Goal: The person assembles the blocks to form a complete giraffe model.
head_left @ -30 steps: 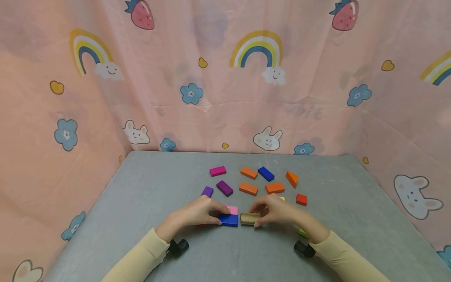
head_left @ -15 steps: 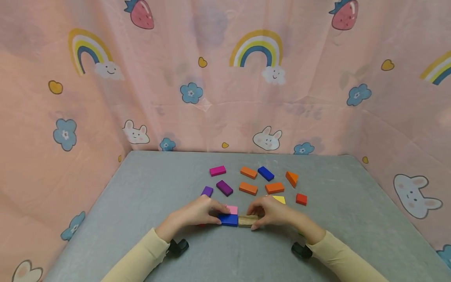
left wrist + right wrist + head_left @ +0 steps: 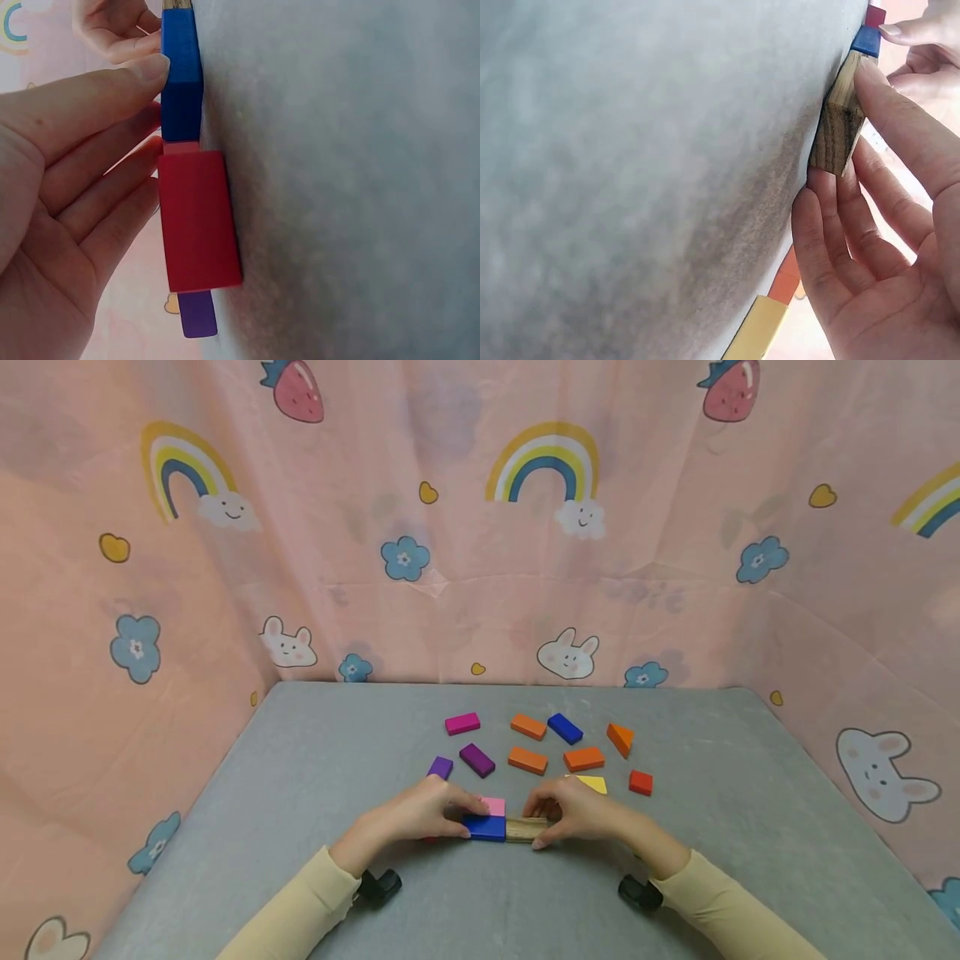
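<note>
My left hand [image 3: 427, 810] lies over a blue block [image 3: 486, 828] and a pink block [image 3: 493, 807] set side by side, thumb on the blue one's near side and a finger on the pink one. A wood-grained block [image 3: 525, 829] sits end to end with the blue block, flush at the join. My right hand [image 3: 576, 810] pinches this wooden block [image 3: 838, 131] between thumb and fingers. Seen from the left wrist, the thumb presses the blue block [image 3: 181, 75], and a red block [image 3: 199, 221] stands nearer the camera.
Several loose blocks lie on the grey table [image 3: 337, 727] beyond the hands: orange blocks [image 3: 528, 761], a purple block [image 3: 477, 760], a magenta block [image 3: 462, 723], another blue block [image 3: 565, 728]. A red block [image 3: 641, 782] and a yellow block [image 3: 592, 784] are near the right hand. A patterned curtain [image 3: 480, 610] surrounds the table.
The right hand has slid the wooden block left, closing the gap to the blue block. A yellow block has come into view behind the right hand. The left hand has stayed in place.
</note>
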{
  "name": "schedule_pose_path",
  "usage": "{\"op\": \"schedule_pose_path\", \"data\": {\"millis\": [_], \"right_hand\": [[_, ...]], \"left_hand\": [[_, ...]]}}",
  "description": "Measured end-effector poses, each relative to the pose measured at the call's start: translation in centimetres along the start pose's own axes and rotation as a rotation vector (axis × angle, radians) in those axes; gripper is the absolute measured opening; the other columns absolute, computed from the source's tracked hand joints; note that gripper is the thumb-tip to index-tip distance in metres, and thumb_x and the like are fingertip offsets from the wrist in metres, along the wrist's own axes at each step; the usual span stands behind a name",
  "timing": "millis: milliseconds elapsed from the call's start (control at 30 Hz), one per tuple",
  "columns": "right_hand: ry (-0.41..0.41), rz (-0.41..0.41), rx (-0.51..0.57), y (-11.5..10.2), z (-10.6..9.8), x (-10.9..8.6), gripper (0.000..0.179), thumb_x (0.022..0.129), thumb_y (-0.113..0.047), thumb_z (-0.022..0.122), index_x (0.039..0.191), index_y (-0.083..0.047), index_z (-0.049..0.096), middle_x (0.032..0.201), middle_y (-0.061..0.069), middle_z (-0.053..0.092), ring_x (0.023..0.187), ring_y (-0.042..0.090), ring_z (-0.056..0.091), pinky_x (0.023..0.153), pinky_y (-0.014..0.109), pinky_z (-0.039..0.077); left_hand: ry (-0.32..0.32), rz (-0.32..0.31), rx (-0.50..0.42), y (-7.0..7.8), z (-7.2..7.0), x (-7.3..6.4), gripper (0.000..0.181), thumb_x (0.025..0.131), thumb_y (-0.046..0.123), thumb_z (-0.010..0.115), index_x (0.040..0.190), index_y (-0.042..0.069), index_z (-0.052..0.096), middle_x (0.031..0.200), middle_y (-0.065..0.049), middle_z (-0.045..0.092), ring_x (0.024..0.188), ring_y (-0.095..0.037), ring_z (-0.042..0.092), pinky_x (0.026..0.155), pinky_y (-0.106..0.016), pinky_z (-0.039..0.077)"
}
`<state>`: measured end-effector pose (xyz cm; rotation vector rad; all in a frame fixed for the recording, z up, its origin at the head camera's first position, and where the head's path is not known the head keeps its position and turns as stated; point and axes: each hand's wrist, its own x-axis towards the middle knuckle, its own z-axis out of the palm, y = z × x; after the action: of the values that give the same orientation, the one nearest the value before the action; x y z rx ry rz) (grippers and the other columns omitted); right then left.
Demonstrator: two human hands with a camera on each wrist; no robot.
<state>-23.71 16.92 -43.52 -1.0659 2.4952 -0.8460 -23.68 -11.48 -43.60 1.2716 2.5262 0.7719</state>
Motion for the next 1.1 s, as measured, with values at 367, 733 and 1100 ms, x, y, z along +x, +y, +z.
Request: {"op": "schedule_pose_path", "data": {"millis": [367, 733, 1100], "right_hand": [[0.003, -0.008, -0.002, 0.1, 0.0, 0.0, 0.031, 0.072, -0.032, 0.082, 0.095, -0.019, 0.067, 0.086, -0.009, 0.064, 0.078, 0.007, 0.058, 0.071, 0.023, 0.053], [0.033, -0.015, 0.081, 0.5, -1.0, -1.1, 0.037, 0.076, -0.031, 0.079, 0.106, -0.013, 0.067, 0.099, -0.002, 0.068, 0.089, 0.012, 0.065, 0.080, 0.029, 0.056], [0.222, 0.044, 0.039, 2.9, -4.1, -5.0, 0.042, 0.078, -0.025, 0.078, 0.113, -0.005, 0.066, 0.108, 0.009, 0.069, 0.099, 0.025, 0.066, 0.085, 0.041, 0.054]], "left_hand": [[0.011, 0.013, -0.006, 0.1, 0.0, 0.0, 0.037, 0.084, 0.022, 0.073, 0.120, 0.020, 0.067, 0.120, 0.005, 0.066, 0.113, -0.004, 0.059, 0.095, -0.024, 0.048], [0.007, 0.013, -0.012, -0.1, 0.1, 0.1, 0.037, 0.084, 0.023, 0.073, 0.120, 0.021, 0.068, 0.119, 0.007, 0.066, 0.113, -0.004, 0.059, 0.095, -0.024, 0.048], [0.018, 0.028, 0.004, 0.0, 0.1, 0.0, 0.036, 0.083, 0.021, 0.074, 0.119, 0.019, 0.068, 0.119, 0.006, 0.066, 0.113, -0.004, 0.060, 0.096, -0.024, 0.048]]}}
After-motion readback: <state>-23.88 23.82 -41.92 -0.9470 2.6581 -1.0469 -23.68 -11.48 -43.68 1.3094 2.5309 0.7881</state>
